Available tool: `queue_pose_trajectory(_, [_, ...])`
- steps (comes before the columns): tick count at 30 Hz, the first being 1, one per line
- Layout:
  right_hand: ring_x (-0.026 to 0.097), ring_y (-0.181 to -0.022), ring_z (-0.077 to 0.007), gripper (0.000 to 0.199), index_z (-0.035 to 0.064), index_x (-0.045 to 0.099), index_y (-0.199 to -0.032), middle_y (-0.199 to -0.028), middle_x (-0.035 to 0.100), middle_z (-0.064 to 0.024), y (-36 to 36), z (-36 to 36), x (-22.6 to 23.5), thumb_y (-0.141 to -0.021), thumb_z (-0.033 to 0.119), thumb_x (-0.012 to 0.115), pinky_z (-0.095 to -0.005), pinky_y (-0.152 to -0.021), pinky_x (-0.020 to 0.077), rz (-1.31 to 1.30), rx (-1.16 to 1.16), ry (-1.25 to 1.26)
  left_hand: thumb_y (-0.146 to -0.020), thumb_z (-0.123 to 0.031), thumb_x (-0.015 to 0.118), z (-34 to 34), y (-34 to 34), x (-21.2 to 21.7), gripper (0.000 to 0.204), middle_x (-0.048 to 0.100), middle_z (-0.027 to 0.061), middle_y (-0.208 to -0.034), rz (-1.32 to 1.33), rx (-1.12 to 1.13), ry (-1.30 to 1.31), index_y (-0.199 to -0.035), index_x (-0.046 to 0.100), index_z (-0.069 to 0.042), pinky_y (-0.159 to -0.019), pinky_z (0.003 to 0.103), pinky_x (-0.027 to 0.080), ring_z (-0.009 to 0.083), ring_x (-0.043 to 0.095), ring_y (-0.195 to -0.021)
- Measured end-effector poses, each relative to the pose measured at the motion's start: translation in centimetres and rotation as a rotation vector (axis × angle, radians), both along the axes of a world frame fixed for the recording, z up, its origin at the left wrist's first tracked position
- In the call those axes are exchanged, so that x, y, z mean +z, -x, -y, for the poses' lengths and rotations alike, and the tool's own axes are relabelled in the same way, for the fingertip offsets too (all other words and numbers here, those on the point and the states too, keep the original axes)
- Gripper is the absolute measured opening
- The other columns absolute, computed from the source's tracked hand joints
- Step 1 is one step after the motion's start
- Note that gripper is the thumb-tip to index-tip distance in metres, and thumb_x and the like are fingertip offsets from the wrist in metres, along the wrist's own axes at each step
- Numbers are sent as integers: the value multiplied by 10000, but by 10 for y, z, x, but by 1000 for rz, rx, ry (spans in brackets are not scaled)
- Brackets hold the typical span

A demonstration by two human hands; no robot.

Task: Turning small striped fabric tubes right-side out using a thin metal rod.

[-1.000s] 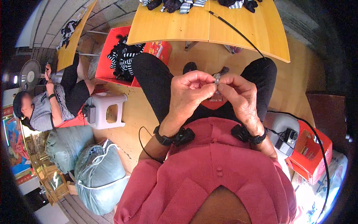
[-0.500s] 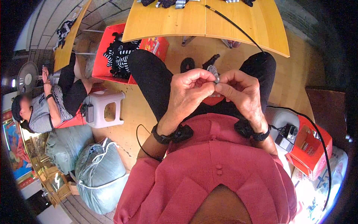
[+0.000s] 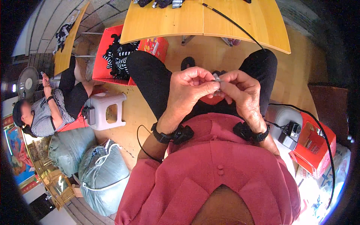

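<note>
Over my lap both hands meet with their fingertips pinched together. Between them is a small grey piece, apparently cloth; its exact kind is too small to make out. My left hand is closed on one side of it, thumb against forefinger. On the other side my right hand grips it in a similar pinch. The fingers cover much of the piece. A dark band with a black device sits on each wrist. Below the hands, something red shows between my thighs.
A yellow wooden table stands ahead, with striped cloth items and a black cable on it. To its left a red box holds black-and-white striped items. Further left are a seated person, a pale stool and stuffed sacks. A red crate stands right.
The grey piece stuck up above my fingertips before; now less of it shows, mostly tucked between the fingers. Both hands remain pinched together in nearly the same place.
</note>
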State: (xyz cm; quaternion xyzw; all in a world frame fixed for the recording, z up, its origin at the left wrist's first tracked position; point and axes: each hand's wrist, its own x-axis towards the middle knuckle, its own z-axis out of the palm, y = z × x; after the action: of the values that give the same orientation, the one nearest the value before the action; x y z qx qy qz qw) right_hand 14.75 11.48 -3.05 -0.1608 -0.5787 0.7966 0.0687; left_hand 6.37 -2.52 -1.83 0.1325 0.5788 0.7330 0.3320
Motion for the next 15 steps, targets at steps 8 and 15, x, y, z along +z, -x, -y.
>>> queue_pose_trajectory(8, [426,-463,-44,50,-16,575,-834,-698,575,-43,-4,-2,2,-784,-11,579,-168,-389,296,-47,-163,201,-714,71,627,-12,-8,1,95,613,73,-712,-48,92,-6,-782,580,23,-526,242,498,124,587,-580])
queue_pose_trajectory(15, [466,-543,-38,105,-5,556,-816,-781,571,-38,-12,7,5,-745,-68,602,-164,-446,359,-136,-150,-9,-734,78,602,-14,-16,2,95,605,52,-744,-59,231,-92,-787,564,9,-527,206,464,82,561,-605])
